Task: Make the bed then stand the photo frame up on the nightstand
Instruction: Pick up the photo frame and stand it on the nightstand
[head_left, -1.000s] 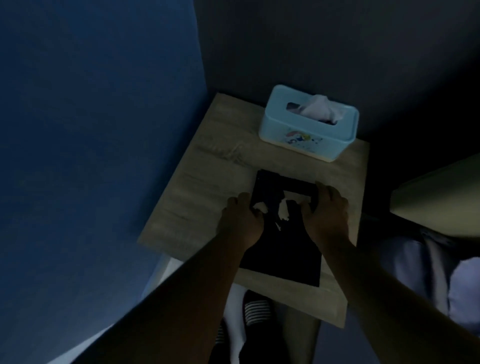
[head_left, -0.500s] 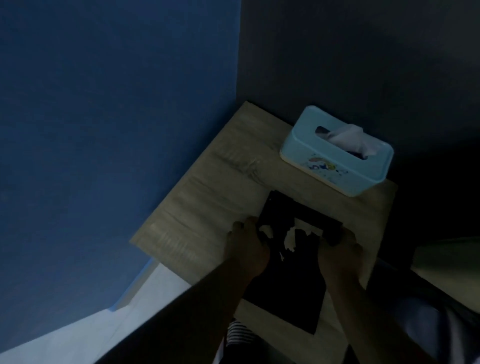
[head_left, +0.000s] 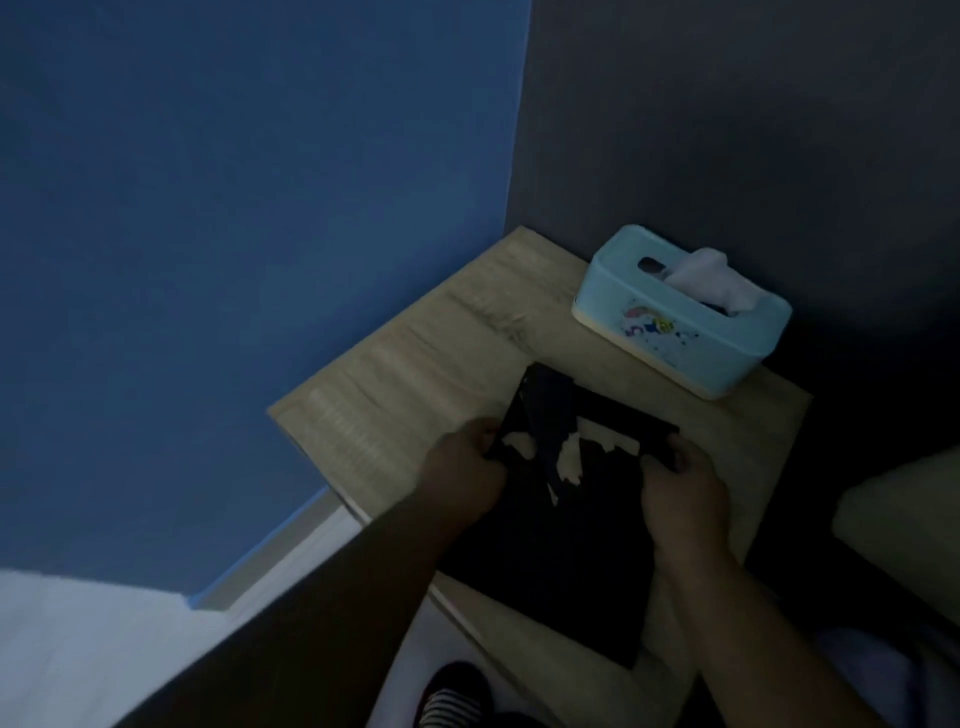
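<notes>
The room is dim. A black photo frame (head_left: 566, 545) lies back-up on the light wooden nightstand (head_left: 415, 374), with torn pale patches and a stand flap near its far end. My left hand (head_left: 462, 467) grips the frame's left edge. My right hand (head_left: 680, 483) grips its right edge near the far corner. The frame's near end reaches the nightstand's front edge.
A light-blue tissue box (head_left: 680, 322) stands at the back right of the nightstand against the dark wall. A blue wall (head_left: 234, 208) runs along the left. The bed's corner (head_left: 904, 519) shows at the right. A striped sock (head_left: 452, 696) appears at the bottom.
The view has swung left and up, so the nightstand sits further right and lower. Both hands keep their hold on the frame's sides.
</notes>
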